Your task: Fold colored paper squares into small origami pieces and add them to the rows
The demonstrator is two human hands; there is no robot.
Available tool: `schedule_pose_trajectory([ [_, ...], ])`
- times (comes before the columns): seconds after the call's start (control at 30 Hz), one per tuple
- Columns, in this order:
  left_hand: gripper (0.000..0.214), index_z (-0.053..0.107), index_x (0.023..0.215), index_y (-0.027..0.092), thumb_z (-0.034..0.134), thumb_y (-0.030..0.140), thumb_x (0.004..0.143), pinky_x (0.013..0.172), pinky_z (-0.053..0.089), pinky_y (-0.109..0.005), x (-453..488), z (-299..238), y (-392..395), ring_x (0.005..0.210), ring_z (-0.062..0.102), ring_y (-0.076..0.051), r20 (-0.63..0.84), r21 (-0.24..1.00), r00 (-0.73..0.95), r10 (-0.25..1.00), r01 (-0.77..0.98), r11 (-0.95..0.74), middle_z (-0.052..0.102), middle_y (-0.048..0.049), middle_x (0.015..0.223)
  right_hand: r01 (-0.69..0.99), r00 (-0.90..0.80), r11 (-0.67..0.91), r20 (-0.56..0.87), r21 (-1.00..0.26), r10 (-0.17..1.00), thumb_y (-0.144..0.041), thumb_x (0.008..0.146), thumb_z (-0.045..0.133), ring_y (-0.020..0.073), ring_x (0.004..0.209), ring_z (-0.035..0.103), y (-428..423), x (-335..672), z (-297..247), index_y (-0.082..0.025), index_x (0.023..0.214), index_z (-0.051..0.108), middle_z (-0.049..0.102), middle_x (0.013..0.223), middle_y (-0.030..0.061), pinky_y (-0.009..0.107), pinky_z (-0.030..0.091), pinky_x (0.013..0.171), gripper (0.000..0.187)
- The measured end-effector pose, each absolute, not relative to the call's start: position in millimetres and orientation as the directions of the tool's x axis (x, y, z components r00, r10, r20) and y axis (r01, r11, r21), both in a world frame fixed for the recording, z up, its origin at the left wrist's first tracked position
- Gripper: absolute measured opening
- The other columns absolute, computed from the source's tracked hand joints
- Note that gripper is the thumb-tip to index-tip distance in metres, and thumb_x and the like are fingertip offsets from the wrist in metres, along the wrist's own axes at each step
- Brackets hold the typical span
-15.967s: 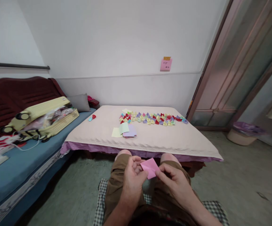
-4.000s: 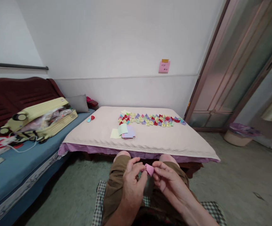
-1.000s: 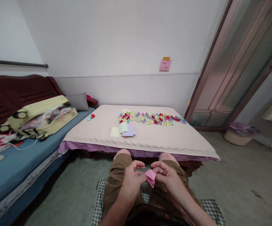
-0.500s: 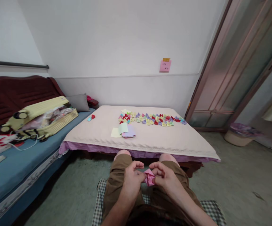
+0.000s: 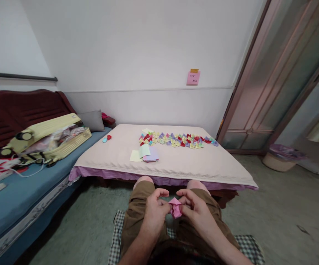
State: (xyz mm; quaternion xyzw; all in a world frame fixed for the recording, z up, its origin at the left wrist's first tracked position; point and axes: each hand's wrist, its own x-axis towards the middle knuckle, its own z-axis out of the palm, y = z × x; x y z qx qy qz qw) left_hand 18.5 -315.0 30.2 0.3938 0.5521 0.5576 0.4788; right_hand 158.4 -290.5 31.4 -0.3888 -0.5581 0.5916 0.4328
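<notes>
A small pink folded paper (image 5: 175, 207) sits between both my hands, just above my lap. My left hand (image 5: 154, 212) pinches its left side with curled fingers. My right hand (image 5: 194, 209) grips its right side, fingers closed round it. Ahead, on the low cloth-covered table (image 5: 209, 165), lie several small folded paper pieces (image 5: 176, 140) in mixed colours, laid in a band. A short stack of flat paper sheets (image 5: 146, 154), yellow, green and purple, lies nearer to me.
Two loose folded pieces (image 5: 106, 138) lie at the table's left corner. A blue sofa (image 5: 16, 198) on the left carries an open yellow suitcase (image 5: 46, 138). A pink note (image 5: 193, 77) sticks to the wall. A basin (image 5: 282, 157) stands by the sliding door at right.
The pink paper has gone from a flat folded sheet to a small compact piece; over the last second both hands closed tighter round it and it bunched up.
</notes>
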Motion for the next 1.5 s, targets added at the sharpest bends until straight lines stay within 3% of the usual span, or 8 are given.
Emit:
schedule_pose_trajectory([
  [0.47,0.03,0.06,0.082,0.013,0.056,0.005,0.053,0.044,0.026,-0.019,19.0,30.4,-314.6,0.042,0.038,-0.007,-0.079,0.996,-0.244,0.967,-0.068,0.065,0.049,0.0072,0.051,-0.104,-0.363,-0.129,-0.083,-0.986,0.928,-0.018,0.06,0.07,0.0104,0.048,0.051,-289.0,161.7,35.2,-0.019,0.087,0.057,0.059,0.058,-0.0057,0.023,0.039,0.048,0.029],
  [0.7,0.032,0.061,0.087,0.014,0.058,0.005,0.056,0.045,0.027,-0.019,22.3,31.2,-318.7,0.043,0.039,-0.008,-0.053,0.999,-0.23,0.972,-0.018,0.05,0.045,0.0087,0.046,-0.09,-0.367,-0.077,-0.039,-0.993,0.929,-0.019,0.063,0.069,0.0101,0.048,0.05,-287.3,158.8,29.1,-0.019,0.086,0.057,0.058,0.058,-0.0053,0.023,0.038,0.048,0.026],
  [0.93,0.03,0.067,0.085,0.018,0.058,0.005,0.059,0.053,0.036,-0.021,24.6,29.9,-321.8,0.055,0.049,-0.011,0.037,0.999,-0.294,0.955,0.023,-0.031,0.055,0.0033,0.061,-0.104,-0.36,-0.058,-0.017,-0.993,0.933,-0.018,0.062,0.069,0.0113,0.05,0.051,-289.7,156.8,32.9,-0.019,0.085,0.058,0.058,0.058,-0.0051,0.023,0.038,0.05,0.026],
  [1.3,0.035,0.063,0.086,0.015,0.056,0.002,0.054,0.052,0.042,-0.02,20.8,26.1,-317.6,0.055,0.055,-0.009,-0.008,1.0,-0.173,0.985,-0.03,0.003,0.061,-0.0025,0.085,-0.087,-0.338,-0.055,-0.023,-0.995,0.941,-0.015,0.061,0.066,0.0116,0.052,0.052,-287.7,158.5,30.7,-0.019,0.085,0.059,0.057,0.059,-0.0047,0.023,0.038,0.051,0.026],
  [1.5,0.034,0.063,0.087,0.014,0.059,0.003,0.055,0.05,0.04,-0.021,21.9,19.0,-315.1,0.053,0.055,-0.009,-0.022,0.999,-0.167,0.986,-0.038,0.016,0.062,-0.0042,0.087,-0.046,-0.344,-0.001,0.015,-0.999,0.939,-0.016,0.062,0.067,0.0112,0.052,0.05,-287.8,157.0,29.0,-0.018,0.087,0.06,0.056,0.059,-0.0048,0.023,0.037,0.05,0.026],
])
